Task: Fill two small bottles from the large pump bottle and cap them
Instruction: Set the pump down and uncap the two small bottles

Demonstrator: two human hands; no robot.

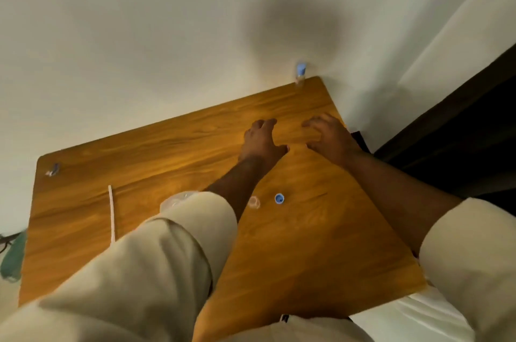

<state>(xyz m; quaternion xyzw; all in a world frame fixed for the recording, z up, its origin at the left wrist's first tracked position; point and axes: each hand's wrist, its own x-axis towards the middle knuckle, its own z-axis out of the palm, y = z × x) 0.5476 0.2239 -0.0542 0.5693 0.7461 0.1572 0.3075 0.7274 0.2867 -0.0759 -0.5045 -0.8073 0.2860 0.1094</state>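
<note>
A wooden desk [167, 151] stands against a pale wall [139, 34]. Both hands reach over its far right part, the left hand [262, 137] and right hand [329, 137] each spread open, fingers curled, gripping nothing. A small capped bottle [300, 75] stands at the far corner. An open clear small bottle [254, 202] sits beside a loose blue cap [279, 198] mid-desk. A thin tube [111, 213] lies to the left.

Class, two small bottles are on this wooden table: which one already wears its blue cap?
The capped small clear bottle standing at the table's far corner; the other clear bottle, nearer, is open, its blue cap lying beside it.
</note>
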